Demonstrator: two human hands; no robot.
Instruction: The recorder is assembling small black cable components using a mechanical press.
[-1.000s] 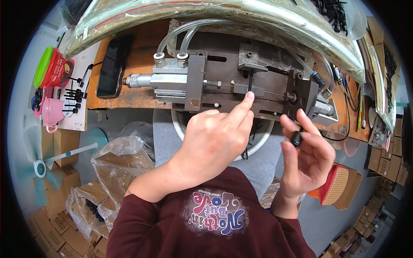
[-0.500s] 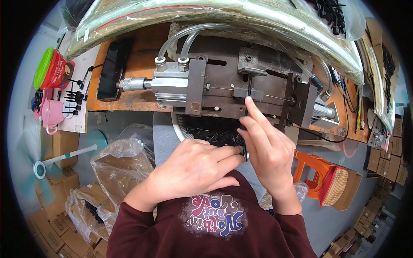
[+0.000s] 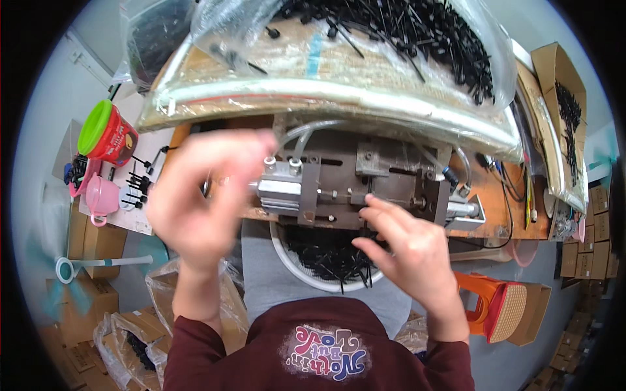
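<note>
My left hand (image 3: 207, 195) is raised over the left side of the bench, smeared by motion, so its fingers cannot be read. The dark metal fixture (image 3: 339, 156) lies across the workbench, with a silver air cylinder (image 3: 280, 194) at its left end and another silver cylinder (image 3: 462, 210) at its right. At the fixture's middle my right hand (image 3: 414, 251) reaches in, index fingertip at a slim black part (image 3: 370, 185) below the small metal block (image 3: 372, 161). Its thumb stands apart from the fingers. Below the fixture, a white basin (image 3: 279, 255) holds many thin black parts (image 3: 326, 257).
Beyond the fixture, a plastic-wrapped tray (image 3: 326, 98) carries a heap of black parts (image 3: 437, 39). On the left stand a red tub with a green lid (image 3: 111, 133) and a pink cup (image 3: 103, 199). An orange stool (image 3: 492, 309) is at right; cartons (image 3: 98, 300) stand at lower left.
My left hand has gone from above the basin up to the left side of the bench. My right hand stays at the fixture, its fingers lower. The view has tilted toward the far tray.
</note>
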